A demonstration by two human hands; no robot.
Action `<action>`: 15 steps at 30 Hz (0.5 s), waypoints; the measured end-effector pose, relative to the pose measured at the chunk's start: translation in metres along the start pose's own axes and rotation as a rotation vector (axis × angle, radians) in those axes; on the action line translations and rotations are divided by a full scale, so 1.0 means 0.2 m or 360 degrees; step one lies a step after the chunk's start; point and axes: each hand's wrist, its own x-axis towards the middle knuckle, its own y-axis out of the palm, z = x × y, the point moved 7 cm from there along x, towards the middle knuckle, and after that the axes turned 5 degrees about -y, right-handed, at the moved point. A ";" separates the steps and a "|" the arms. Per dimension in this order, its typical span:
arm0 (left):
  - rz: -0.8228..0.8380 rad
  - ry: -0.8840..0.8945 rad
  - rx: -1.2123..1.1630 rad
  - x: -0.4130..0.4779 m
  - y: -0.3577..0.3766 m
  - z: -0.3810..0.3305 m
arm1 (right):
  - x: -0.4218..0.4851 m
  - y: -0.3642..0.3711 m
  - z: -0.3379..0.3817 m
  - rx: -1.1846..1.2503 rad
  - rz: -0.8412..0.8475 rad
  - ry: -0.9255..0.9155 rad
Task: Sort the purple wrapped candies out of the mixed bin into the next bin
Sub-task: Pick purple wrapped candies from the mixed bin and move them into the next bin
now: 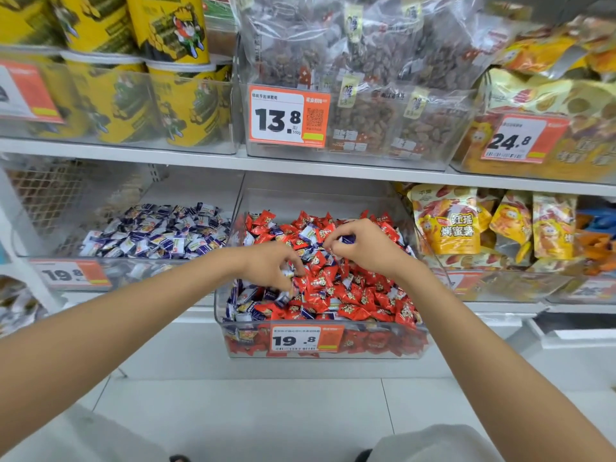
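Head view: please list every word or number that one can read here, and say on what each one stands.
"13.8": dried-fruit bin tag.
"24.8": top right tag.
"19.8": mixed bin tag.
"19.8": left bin tag.
"红瑶烤蜜薯": yellow bag.
Fine print on the tags and all other packs: too blurred to read.

Left hand (270,265): fingertips buried inside mixed bin (373,349). Right hand (364,249): fingers cover most of a purple candy (346,240). Upper-left price tag (26,91) cut by frame edge.
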 end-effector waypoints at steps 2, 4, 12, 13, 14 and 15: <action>-0.0146 -0.0007 -0.0225 0.01 -0.10 0.05 | 0.08 0.00 0.01 -0.0165 -0.0035 -0.0048; -0.0267 0.0007 -0.0305 0.04 -0.16 0.08 | 0.16 0.04 0.01 -0.0446 0.0068 -0.0089; -0.0196 -0.0025 0.0131 0.21 -0.07 0.08 | 0.21 0.26 -0.14 -0.1035 0.1087 0.0117; -0.0141 -0.0040 0.0206 0.22 -0.04 0.08 | 0.20 0.25 -0.16 -0.1035 0.1081 0.0125; -0.0104 -0.0044 0.0262 0.23 -0.03 0.08 | 0.20 0.23 -0.17 -0.1010 0.1030 0.0107; -0.0087 -0.0045 0.0310 0.24 -0.02 0.09 | 0.20 0.20 -0.18 -0.0979 0.0949 0.0069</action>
